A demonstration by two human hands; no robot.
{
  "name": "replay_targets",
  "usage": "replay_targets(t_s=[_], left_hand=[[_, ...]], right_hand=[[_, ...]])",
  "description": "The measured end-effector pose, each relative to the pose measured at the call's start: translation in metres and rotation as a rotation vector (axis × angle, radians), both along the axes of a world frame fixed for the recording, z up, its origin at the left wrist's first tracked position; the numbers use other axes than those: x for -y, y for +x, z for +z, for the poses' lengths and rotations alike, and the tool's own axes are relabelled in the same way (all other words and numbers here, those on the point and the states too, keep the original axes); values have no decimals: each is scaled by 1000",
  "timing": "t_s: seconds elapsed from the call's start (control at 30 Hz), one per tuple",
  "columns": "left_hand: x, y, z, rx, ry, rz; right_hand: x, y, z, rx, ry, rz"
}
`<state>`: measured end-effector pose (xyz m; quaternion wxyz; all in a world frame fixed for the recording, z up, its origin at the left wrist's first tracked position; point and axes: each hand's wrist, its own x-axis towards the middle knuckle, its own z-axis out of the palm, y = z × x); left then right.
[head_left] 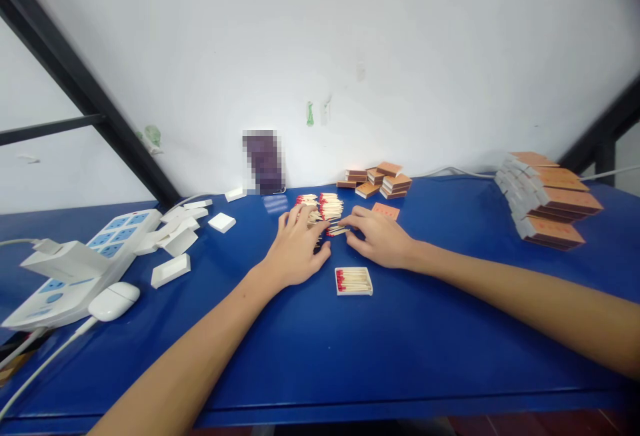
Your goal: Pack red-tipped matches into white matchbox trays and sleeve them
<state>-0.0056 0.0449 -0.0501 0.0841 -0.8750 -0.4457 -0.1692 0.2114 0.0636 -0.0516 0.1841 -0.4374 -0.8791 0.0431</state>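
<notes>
Red-tipped matches [331,207] lie in piles on the blue table, just beyond my hands. My left hand [296,249] rests over the left part of the piles, its fingers spread and its thumb apart; some matches under it are hidden. From the other side, my right hand [377,237] reaches in with bent fingers, the index fingertip at the ends of a few matches and the thumb apart from it. Nearer to me lies a white matchbox tray [354,294] holding a layer of matches. An orange matchbox sleeve or label [386,211] lies flat behind my right hand.
Brown-orange matchboxes [395,184] are piled by the wall, with a larger stack [565,204] at right. White trays [173,271] lie at left beside a power strip [65,303] with a charger and a white earphone case [115,301]. A blurred-out object [264,163] leans on the wall.
</notes>
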Motion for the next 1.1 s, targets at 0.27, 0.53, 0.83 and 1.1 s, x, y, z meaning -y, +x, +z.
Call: replay_targets(t_s=[0.27, 0.53, 0.83, 1.1], left_hand=[[0, 1, 1, 40, -12, -17], [-1, 0, 2, 91, -22, -31], [0, 3, 8, 177, 56, -52], [-1, 2, 3, 111, 7, -25]], right_hand=[[0, 0, 0, -34, 12, 16], [1, 0, -1, -39, 48, 21], [-2, 0, -2, -22, -3, 27], [-5, 2, -1, -91, -52, 49]])
